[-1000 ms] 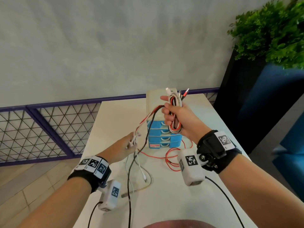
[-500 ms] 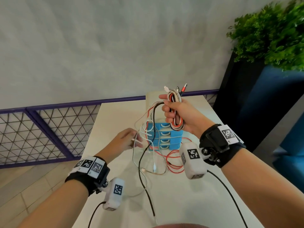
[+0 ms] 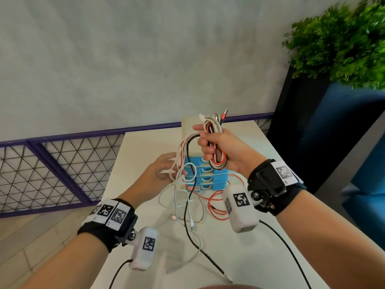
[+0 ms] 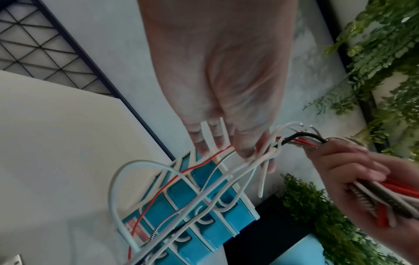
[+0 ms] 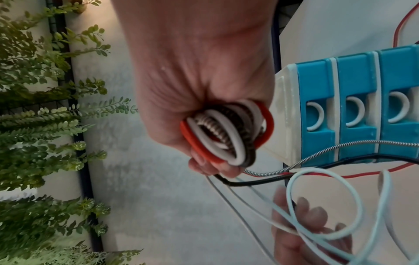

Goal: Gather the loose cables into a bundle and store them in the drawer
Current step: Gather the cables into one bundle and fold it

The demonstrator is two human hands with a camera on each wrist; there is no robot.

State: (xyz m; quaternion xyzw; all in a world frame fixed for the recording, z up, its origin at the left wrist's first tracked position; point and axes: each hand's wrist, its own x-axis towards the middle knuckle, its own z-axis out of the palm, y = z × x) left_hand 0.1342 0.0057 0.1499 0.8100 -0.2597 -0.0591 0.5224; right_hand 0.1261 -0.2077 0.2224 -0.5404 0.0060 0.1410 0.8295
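My right hand (image 3: 205,142) is raised above the table and grips a looped bundle of cables (image 3: 217,163), red, white, braided and black, with plugs sticking out at its top. The right wrist view shows the bundle's coil (image 5: 226,136) inside the right fist (image 5: 204,114). Loose strands (image 3: 187,170) trail from the bundle down to the table. My left hand (image 3: 166,172), blurred, holds those strands just left of the bundle; white strands (image 4: 204,188) run between the left hand's fingers (image 4: 247,152). Behind stands the blue drawer unit (image 3: 208,179) with all its drawers closed.
Red cable (image 3: 216,205) and a black cable (image 3: 195,243) lie slack on the white table (image 3: 145,147) in front of the drawers. A purple mesh fence (image 3: 52,170) runs on the left. On the right are a potted plant (image 3: 343,44) and blue seating (image 3: 370,184).
My left hand has risen and moved right toward the bundle, drawing the loose strands up off the table. The right hand has stayed raised with its bundle.
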